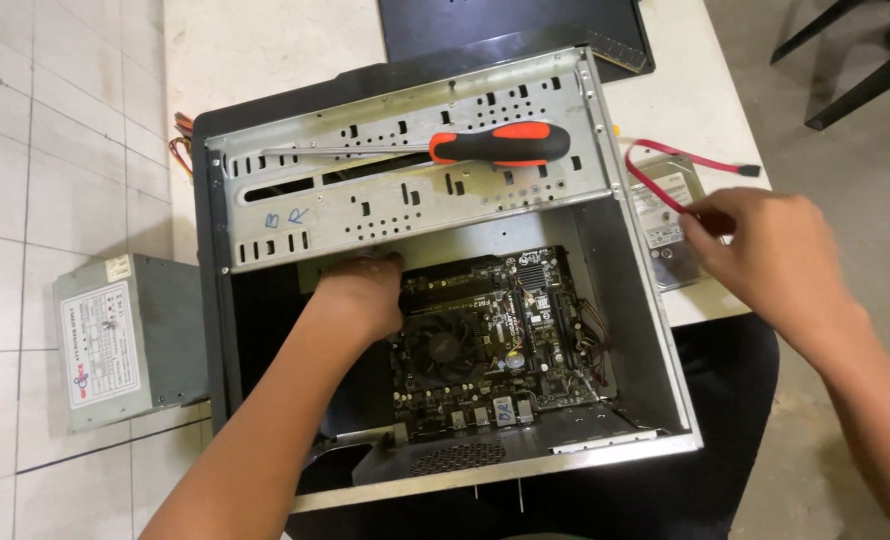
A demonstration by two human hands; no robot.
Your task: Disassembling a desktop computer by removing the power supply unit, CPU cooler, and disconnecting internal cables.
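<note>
Left hand [360,295] inside computer case [645,330]; right hand [765,250] pinches red cable [655,180] (beside hard drive [670,215]).

1. Bare matt grey sheet metal, perforated: computer case [605,300].
2. Glossy orange-and-black plastic handle, shiny steel shaft: screwdriver [500,145].
3. Smooth red plastic sheath: cable [655,185].
4. Dull grey metal, paper label: power supply [130,340].
5. Brushed metal: hard drive [670,200].

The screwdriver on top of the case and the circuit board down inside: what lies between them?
In the head view, the perforated metal drive bracket carries the screwdriver; below it the left hand reaches under, beside the circuit board.
</note>
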